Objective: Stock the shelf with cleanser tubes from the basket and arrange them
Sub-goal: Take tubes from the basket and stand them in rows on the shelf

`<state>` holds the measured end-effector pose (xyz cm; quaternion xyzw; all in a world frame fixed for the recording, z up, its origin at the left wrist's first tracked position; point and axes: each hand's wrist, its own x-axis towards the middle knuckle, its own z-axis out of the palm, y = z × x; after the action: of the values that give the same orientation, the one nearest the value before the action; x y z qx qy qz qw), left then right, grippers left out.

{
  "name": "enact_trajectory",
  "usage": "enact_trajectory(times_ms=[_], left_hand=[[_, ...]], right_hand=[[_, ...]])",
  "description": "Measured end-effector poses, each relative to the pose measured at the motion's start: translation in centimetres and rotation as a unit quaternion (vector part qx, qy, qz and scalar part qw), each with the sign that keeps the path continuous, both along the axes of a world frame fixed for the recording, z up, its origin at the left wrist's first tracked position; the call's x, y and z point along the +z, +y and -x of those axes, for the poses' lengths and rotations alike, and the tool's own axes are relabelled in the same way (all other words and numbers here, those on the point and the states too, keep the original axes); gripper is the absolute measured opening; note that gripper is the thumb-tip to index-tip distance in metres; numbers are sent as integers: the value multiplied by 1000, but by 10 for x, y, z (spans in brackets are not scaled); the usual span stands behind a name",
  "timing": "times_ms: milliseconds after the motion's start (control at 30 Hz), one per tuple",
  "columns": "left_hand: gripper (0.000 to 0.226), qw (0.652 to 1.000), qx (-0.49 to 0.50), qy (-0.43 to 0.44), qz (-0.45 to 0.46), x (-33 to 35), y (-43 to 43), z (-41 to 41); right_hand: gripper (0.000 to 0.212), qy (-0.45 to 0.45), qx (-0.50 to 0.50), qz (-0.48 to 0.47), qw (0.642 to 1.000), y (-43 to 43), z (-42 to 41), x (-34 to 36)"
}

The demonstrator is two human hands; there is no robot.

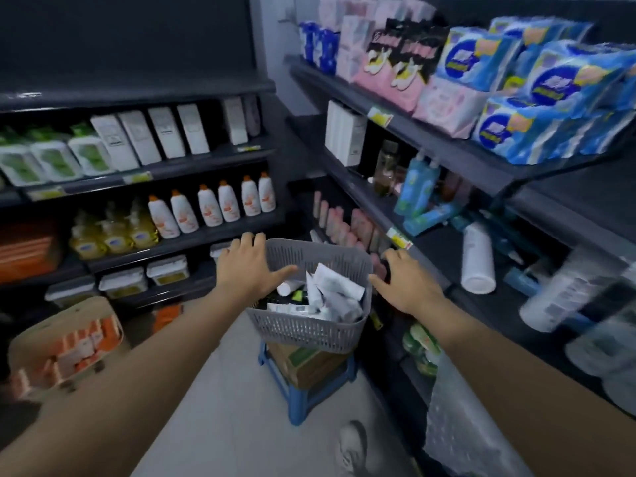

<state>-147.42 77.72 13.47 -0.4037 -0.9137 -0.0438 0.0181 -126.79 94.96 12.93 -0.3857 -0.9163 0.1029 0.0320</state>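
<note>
A grey perforated basket [306, 330] sits on a cardboard box [306, 364] on top of a blue stool [309, 397] in the aisle. Several white cleanser tubes [330, 290] lie piled inside it. My left hand [249, 266] rests on the basket's left rim, fingers spread, thumb over the opening. My right hand [402, 280] is at the basket's right rim, fingers apart; whether it touches the rim is unclear. Neither hand holds a tube. A row of pink tubes [347, 225] stands on the right shelf [423, 242] just behind the basket.
Dark shelves line both sides. The left shelves hold white bottles [210, 204], yellow soap pumps [113, 235] and white boxes [165, 132]. The right shelves hold blue packs [550, 98] and a fallen white bottle [476, 259]. An open carton [65, 346] stands at lower left. Grey floor [223, 407] runs between.
</note>
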Motion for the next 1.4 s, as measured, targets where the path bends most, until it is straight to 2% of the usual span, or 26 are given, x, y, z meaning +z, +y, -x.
enact_trajectory(times_ms=[167, 333, 500, 700, 800, 900, 1000, 1067, 1133, 1233, 1300, 1400], left_hand=[[93, 996, 60, -41, 46, -44, 48, 46], [80, 990, 89, -84, 75, -86, 103, 77], [69, 981, 96, -141, 97, -138, 134, 87], [63, 972, 92, -190, 104, -196, 145, 107], [63, 968, 80, -208, 116, -219, 151, 112], [59, 967, 33, -208, 143, -239, 166, 111], [51, 963, -30, -201, 180, -252, 190, 101], [45, 944, -6, -278, 174, -261, 207, 87], [45, 910, 51, -386, 145, -274, 223, 71], [70, 845, 138, -506, 104, -290, 246, 46], [82, 804, 209, -553, 65, -296, 258, 31], [83, 776, 269, -570, 20, -301, 271, 24]], right_hand=[[57, 11, 0, 116, 993, 79, 65, -53], [49, -40, 6, 202, 979, 135, 114, -113], [44, -117, 20, 219, 968, 161, 147, -172], [45, -185, 56, 172, 966, 177, 187, -226], [51, -214, 52, 188, 957, 183, 204, -247], [57, -260, 44, 218, 939, 179, 211, -270], [53, -252, 29, 176, 951, 173, 208, -287], [46, -235, 37, 136, 962, 173, 205, -293], [37, -232, 35, 126, 964, 174, 205, -292], [30, -233, 16, 120, 965, 173, 207, -288], [30, -231, 7, 120, 965, 172, 205, -283], [36, -220, 5, 115, 969, 172, 197, -275]])
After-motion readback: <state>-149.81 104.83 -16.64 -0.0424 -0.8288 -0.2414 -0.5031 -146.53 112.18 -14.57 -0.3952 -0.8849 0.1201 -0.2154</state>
